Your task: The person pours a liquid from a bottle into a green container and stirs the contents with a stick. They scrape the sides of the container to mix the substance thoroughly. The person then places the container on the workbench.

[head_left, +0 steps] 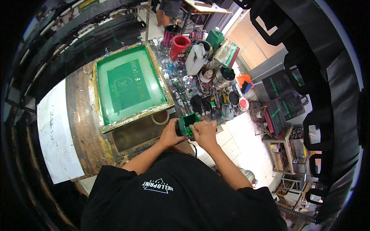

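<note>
My left hand [170,134] is wrapped around the side of a small tub [185,121] smeared with green ink, holding it just in front of my body at the table's near edge. My right hand [205,133] is closed at the tub's right rim, with its fingertips at the opening; whatever they grip there, if anything, I cannot make out. Beyond my left hand, a screen-printing frame [127,86] with green-inked mesh lies on the wooden table. A pale ring, like a tape roll [156,122], sits between that frame and my left hand.
White paper [58,131] covers the table's left end. A red can [179,48], a whitish jug [195,61], a green bottle [215,37] and several ink-stained containers crowd the right side. Black bags [283,84] hang at right beside a shelf [283,148]. Another person's legs [163,17] show behind.
</note>
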Motion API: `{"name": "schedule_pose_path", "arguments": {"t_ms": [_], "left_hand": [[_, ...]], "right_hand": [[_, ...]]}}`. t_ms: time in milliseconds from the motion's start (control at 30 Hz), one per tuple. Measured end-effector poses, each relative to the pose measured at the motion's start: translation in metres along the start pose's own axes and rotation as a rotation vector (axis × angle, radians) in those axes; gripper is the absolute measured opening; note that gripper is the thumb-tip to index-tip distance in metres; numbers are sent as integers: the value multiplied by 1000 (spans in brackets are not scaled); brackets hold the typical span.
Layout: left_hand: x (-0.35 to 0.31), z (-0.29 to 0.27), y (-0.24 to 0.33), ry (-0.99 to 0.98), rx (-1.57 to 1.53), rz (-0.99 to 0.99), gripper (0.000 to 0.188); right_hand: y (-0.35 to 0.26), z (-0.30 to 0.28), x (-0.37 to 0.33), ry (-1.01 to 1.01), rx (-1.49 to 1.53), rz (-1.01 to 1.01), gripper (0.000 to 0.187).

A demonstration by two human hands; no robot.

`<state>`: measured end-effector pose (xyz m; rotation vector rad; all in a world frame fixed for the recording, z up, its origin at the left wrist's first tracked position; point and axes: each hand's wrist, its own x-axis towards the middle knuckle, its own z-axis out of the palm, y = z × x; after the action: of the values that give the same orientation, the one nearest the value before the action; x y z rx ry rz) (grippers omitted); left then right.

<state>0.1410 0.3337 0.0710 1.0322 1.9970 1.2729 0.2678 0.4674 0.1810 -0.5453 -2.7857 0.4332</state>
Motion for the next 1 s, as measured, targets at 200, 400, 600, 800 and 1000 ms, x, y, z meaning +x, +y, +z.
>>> {"name": "schedule_pose_path", "arguments": {"t_ms": [200,400,600,800,1000], "left_hand": [[-4,-8,6,-12,40,1,101],[-4,-13,1,-153,-13,-25,106],[-13,-39,-32,-214,166,20,99],[-48,-69,-42,-174,72,-48,78],[-80,-98,-60,-82,63,-200,52]], "right_hand": [[-12,-57,32,42,-159,-1,18],[-4,-11,19,55,13,113,24],[-6,-28,17,254,-92,-25,20],[-14,-16,41,224,-35,111,20],[-17,-14,7,104,-177,97,18]]}}
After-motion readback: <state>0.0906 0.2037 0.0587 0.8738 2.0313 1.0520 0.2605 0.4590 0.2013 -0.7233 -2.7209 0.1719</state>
